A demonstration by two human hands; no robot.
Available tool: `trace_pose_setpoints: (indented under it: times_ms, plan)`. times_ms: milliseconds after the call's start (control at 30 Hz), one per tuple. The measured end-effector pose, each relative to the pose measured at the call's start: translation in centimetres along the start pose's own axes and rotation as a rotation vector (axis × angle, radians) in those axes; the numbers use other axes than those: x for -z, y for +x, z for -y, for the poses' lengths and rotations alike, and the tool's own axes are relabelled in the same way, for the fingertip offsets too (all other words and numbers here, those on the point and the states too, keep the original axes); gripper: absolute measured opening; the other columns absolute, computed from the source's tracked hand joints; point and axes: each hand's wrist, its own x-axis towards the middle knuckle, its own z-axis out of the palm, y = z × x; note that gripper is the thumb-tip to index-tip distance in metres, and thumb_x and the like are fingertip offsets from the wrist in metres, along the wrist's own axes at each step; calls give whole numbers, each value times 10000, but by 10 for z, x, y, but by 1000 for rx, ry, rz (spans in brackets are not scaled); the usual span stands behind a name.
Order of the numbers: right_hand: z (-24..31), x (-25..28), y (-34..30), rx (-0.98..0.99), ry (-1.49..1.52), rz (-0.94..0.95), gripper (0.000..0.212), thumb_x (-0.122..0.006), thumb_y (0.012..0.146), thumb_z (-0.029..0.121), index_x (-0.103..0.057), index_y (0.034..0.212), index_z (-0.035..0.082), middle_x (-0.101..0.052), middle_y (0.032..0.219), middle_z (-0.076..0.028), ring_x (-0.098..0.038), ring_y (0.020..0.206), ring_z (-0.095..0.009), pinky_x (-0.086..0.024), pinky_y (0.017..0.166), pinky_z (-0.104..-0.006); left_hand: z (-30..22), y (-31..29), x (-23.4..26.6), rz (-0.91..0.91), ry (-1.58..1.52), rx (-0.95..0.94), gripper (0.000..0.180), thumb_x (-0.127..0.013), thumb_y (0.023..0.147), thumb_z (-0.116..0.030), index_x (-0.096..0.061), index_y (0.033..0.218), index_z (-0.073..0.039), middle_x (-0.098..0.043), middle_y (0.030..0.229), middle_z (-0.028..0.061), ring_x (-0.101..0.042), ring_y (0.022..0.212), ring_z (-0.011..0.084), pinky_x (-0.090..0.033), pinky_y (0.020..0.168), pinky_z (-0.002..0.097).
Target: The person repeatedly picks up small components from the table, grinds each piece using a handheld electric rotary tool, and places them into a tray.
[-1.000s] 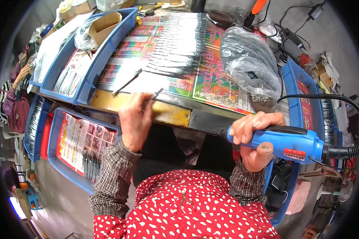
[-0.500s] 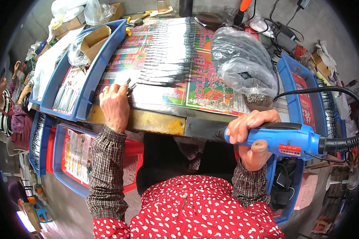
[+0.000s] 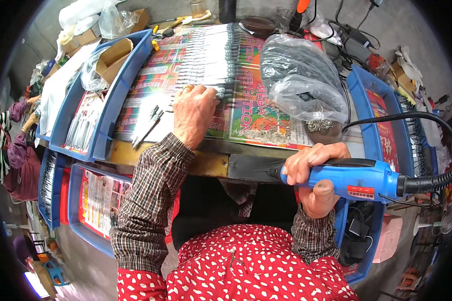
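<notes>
My right hand (image 3: 314, 168) is wrapped round a blue electric screwdriver (image 3: 356, 178) with a black cable; its tip points left, just off the table's front edge. At the near end of a long row of slim grey metal rods (image 3: 206, 60), my left hand (image 3: 193, 113) reaches over the table, fingers curled down on a slim grey rod whose dark end (image 3: 220, 94) shows beside the fingertips. The hand hides most of that rod. A small bunch of similar loose rods (image 3: 148, 126) lies left of my left hand on the printed sheet (image 3: 135, 95).
Clear plastic bags of dark parts (image 3: 301, 65) lie right of the row, beside a heap of small screws (image 3: 320, 124). Blue trays (image 3: 113, 105) flank the table, and another blue tray (image 3: 356, 83) stands right. The screwdriver's cable (image 3: 402, 114) arches at right. A co-worker (image 3: 20, 145) sits far left.
My left hand has moved right and away from me, from the loose rods to the row's near end. The loose rods now lie uncovered. My right hand and the screwdriver are nearly unmoved.
</notes>
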Motion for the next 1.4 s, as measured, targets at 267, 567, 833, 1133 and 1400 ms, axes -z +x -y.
trace_pose_setpoints:
  times_ms: [267, 567, 833, 1133, 1400]
  plan:
    - [3, 4, -1, -9, 6, -5, 401, -725, 712, 141, -417, 944, 28, -520, 682, -75, -531, 615, -182, -470, 611, -341, 0, 9, -6, 18, 41, -23, 136, -672, 691, -141, -595, 777, -71, -579, 760, 87, -556, 781, 288, -447, 682, 390]
    - [3, 7, 4, 32, 8, -34, 414, -723, 724, 169, -408, 947, 20, -525, 699, -88, -531, 620, -185, -466, 609, -339, 8, 10, -11, 39, -104, -41, 176, -683, 632, -115, -575, 759, -61, -559, 769, 95, -536, 795, 294, -432, 708, 392]
    - [1, 16, 10, 128, -53, -69, 409, -689, 751, 224, -398, 959, 25, -489, 681, -83, -498, 597, -173, -446, 566, -329, 13, 11, -9, 24, -154, -43, 153, -672, 654, -86, -559, 754, -60, -573, 738, 92, -566, 769, 272, -407, 728, 367]
    - [-13, 31, 19, 236, -193, -178, 365, -649, 787, 197, -394, 984, 24, -506, 705, -91, -502, 617, -174, -450, 605, -331, -4, 5, 8, -71, -337, -12, 182, -645, 710, -38, -508, 830, -44, -586, 718, 84, -596, 703, 246, -416, 736, 347]
    - [-21, 32, 25, 224, -186, -209, 381, -657, 791, 215, -390, 983, 23, -509, 709, -92, -508, 630, -176, -455, 614, -331, -25, -15, 17, 28, -793, 321, 264, -646, 768, -7, -602, 1028, -15, -628, 808, 61, -552, 633, 65, -461, 552, 217]
